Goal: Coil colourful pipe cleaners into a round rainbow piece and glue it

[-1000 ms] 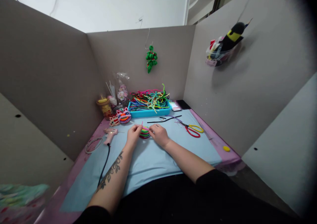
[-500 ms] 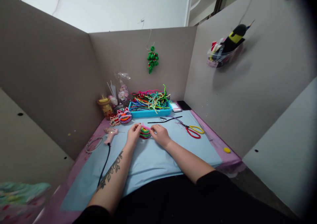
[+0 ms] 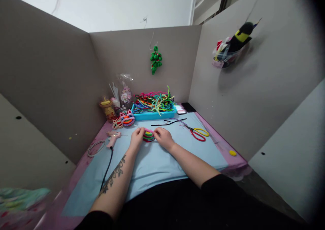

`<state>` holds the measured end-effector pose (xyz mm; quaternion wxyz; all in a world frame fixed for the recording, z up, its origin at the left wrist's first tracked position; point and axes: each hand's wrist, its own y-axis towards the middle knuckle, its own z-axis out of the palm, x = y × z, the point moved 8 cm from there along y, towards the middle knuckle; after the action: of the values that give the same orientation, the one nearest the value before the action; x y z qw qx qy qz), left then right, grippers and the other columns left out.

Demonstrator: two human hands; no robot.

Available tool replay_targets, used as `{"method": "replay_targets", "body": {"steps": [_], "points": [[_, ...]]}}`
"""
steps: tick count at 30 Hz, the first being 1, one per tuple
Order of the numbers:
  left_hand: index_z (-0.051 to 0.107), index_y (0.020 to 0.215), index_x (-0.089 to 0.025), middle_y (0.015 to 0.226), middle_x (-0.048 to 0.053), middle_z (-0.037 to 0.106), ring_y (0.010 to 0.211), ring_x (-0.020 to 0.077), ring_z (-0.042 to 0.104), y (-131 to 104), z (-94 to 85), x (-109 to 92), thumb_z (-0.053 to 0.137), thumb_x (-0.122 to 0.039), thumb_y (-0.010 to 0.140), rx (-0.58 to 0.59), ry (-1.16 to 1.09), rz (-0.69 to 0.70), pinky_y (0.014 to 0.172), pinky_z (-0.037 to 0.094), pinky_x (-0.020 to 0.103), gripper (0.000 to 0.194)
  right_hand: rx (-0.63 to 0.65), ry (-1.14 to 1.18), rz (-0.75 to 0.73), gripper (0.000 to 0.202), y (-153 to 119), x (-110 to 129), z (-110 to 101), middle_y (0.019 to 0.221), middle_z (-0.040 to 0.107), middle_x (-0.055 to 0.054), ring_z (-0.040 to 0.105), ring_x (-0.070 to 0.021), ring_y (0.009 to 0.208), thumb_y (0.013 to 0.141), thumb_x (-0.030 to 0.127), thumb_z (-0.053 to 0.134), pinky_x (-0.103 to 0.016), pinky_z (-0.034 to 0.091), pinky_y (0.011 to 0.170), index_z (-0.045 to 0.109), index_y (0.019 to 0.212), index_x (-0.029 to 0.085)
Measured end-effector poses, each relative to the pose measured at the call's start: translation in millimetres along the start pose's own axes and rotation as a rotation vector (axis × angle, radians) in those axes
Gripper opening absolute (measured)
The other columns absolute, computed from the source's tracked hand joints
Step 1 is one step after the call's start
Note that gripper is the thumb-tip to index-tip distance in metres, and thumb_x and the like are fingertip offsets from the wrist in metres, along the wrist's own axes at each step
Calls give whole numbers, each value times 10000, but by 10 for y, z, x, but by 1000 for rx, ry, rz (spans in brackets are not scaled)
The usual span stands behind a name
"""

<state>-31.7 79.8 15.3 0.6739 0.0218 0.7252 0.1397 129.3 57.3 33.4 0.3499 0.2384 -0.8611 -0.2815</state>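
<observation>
Between my two hands is a small round piece made of pipe cleaners (image 3: 148, 136), banded in pink, green, yellow and red. My left hand (image 3: 137, 137) pinches its left side, at the end of a pink pipe cleaner (image 3: 149, 130) that curves along the top. On the right side, my right hand (image 3: 164, 137) has thumb and fingers closed on the other end of that pink strip. The fingertips partly hide both edges of the piece. It is held just above the light blue cloth (image 3: 162, 162).
Behind my hands stands a blue tray (image 3: 153, 116) heaped with pipe cleaners. Scissors (image 3: 198, 133) and black pipe cleaners (image 3: 169, 123) lie to the right. A pink glue gun (image 3: 114, 139) rests on the left, near pipe-cleaner lion heads (image 3: 127, 118). Grey panels (image 3: 122, 54) enclose the table.
The pink pipe cleaner, whose end stuck up near my left fingers before, now lies curved along the top of the banded piece. Both hands stay in nearly the same place.
</observation>
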Motion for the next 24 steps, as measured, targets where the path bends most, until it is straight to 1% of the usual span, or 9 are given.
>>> {"method": "replay_targets", "body": {"steps": [3,7,13,19,24], "points": [[586,590,-137,561,7,555,554,123,478,9,-9,21,560,-518,710,1,24,3,533,366,226,400,-2,-19,-14,91,4,-11,19,766,627,-18,547,-147,731,832,227,502,-243,394,698,581,806,191],[577,565,-136,530,3,529,516,113,444,19,-7,54,551,-499,721,11,16,-5,495,340,220,396,-4,-10,-37,58,11,1,23,780,624,-21,550,-152,754,814,196,520,-247,397,712,578,815,188],[522,520,-152,447,-33,417,447,89,362,40,-6,96,527,-463,739,14,17,-9,452,286,207,380,-6,-35,-55,54,6,59,-11,779,620,-25,544,-158,773,819,185,529,-250,397,717,581,808,193],[466,502,-163,431,-46,387,428,83,343,65,-25,157,523,-438,727,-14,36,-49,436,269,205,361,18,-149,-96,72,5,107,-8,790,612,-30,520,-167,807,847,207,524,-248,375,697,589,817,203],[424,482,-174,411,-54,358,426,84,325,47,-58,120,511,-430,734,-41,109,-16,444,248,213,370,41,-295,-165,110,5,192,9,789,600,-48,490,-175,799,865,219,504,-257,354,681,595,806,201]]}}
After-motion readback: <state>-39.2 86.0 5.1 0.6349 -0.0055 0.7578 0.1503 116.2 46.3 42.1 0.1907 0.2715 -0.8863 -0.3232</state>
